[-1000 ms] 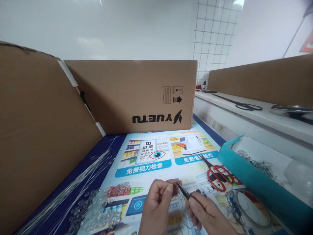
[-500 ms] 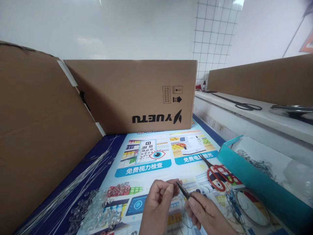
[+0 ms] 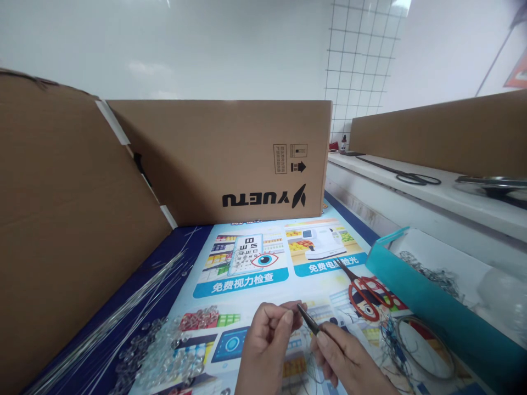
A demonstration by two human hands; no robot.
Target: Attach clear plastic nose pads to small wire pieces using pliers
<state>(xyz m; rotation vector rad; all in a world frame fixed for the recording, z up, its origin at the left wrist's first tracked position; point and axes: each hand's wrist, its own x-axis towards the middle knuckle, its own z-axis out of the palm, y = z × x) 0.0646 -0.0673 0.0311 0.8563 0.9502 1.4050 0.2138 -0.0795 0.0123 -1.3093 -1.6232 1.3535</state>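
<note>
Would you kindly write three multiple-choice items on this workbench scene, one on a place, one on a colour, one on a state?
1. Where do the clear beads lie?
A. in the teal box
B. on the mat, left of the hands
C. on the white shelf

2. What colour are the scissors' handles on the mat?
A. red
B. green
C. yellow

3. How is the right hand?
A. flat and open
B. closed on dark pliers
C. out of view

Key: 1 B, the beads sit beside the left hand; 2 A, the loops are red; 3 B, the fingers wrap the tool, whose tip points at the left fingertips.
</note>
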